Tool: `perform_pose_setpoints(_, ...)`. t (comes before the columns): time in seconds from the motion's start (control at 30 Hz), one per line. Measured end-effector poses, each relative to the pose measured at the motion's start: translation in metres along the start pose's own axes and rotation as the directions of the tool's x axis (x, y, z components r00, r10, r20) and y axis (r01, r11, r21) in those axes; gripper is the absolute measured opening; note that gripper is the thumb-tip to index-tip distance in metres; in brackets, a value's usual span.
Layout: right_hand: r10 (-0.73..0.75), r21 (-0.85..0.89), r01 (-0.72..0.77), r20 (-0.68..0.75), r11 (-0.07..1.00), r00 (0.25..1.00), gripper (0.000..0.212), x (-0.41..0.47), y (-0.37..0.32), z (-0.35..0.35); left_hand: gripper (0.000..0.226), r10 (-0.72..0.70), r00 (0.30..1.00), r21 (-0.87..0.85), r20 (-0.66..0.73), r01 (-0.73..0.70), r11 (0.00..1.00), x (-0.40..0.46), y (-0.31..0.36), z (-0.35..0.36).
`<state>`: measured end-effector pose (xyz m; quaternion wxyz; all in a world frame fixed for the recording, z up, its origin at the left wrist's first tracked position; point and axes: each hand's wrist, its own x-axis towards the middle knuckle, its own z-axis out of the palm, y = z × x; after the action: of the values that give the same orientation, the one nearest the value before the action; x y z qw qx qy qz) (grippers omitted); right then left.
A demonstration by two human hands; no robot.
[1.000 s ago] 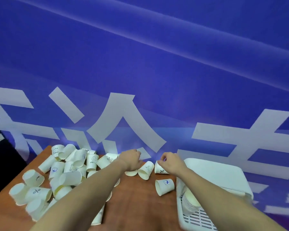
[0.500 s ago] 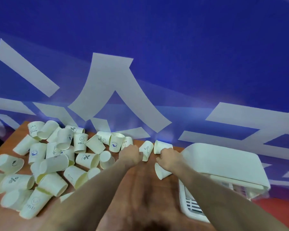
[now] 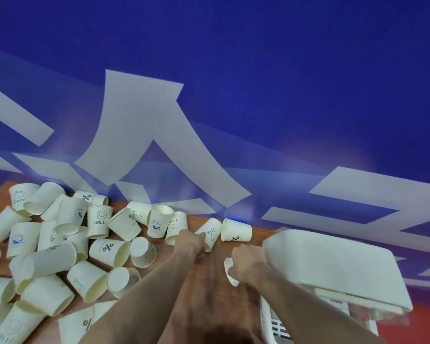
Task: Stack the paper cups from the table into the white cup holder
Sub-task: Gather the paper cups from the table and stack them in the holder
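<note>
Several white paper cups [image 3: 60,247] lie tumbled over the left half of the brown table [image 3: 216,289]. My left hand [image 3: 191,242] grips a cup [image 3: 210,233] lying on its side near the table's far edge. Another cup [image 3: 236,230] with a % mark lies just right of it. My right hand [image 3: 246,263] holds a cup [image 3: 230,273] by its side, only the rim showing below the fingers. The white cup holder [image 3: 333,269] stands at the right, its lid raised over a slotted base [image 3: 278,326].
A blue wall with large white characters [image 3: 144,135] rises directly behind the table's far edge. Red floor [image 3: 412,331] shows past the holder at the lower right. Bare wood lies between my two forearms.
The camera tilted and moved closer. My right hand pulled back toward me with its cup. My left hand closed on the cup at the far edge.
</note>
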<state>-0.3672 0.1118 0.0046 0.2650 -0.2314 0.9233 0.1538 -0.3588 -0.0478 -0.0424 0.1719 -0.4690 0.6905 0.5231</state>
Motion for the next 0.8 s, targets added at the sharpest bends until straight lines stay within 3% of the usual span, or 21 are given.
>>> perform_pose_setpoints(0.1, 0.011, 0.011, -0.011, -0.033, 1.000, 0.999, 0.032, -0.003, 0.003, -0.002, 0.029, 0.031, 0.999, 0.007, 0.013, -0.031, 1.000, 0.003, -0.002, 0.006)
perform_pose_setpoints(0.2, 0.052, 0.040, -0.050, -0.061, 0.998, 0.997, 0.032, -0.009, 0.006, -0.005, 0.033, 0.196, 0.980, 0.233, 0.017, -0.195, 0.953, -0.008, 0.000, 0.002)
perform_pose_setpoints(0.3, 0.092, 0.094, -0.084, -0.086, 0.992, 0.992, 0.030, -0.018, 0.009, -0.009, 0.038, 0.365, 0.931, 0.537, 0.009, -0.312, 0.784, -0.029, 0.004, -0.008)
perform_pose_setpoints(0.4, 0.128, 0.173, -0.108, -0.111, 0.979, 0.986, 0.029, -0.032, 0.009, -0.013, 0.034, 0.499, 0.864, 0.694, 0.068, -0.401, 0.599, -0.047, 0.003, -0.016)
perform_pose_setpoints(0.6, 0.212, 0.319, -0.149, -0.174, 0.936, 0.962, 0.034, -0.070, 0.010, -0.033, 0.026, 0.629, 0.761, 0.783, 0.158, -0.485, 0.390, -0.084, 0.007, -0.034)
perform_pose_setpoints(0.8, 0.291, 0.349, -0.204, -0.217, 0.915, 0.932, 0.031, -0.118, 0.021, -0.057, 0.014, 0.718, 0.650, 0.809, 0.249, -0.547, 0.215, -0.138, 0.017, -0.050)
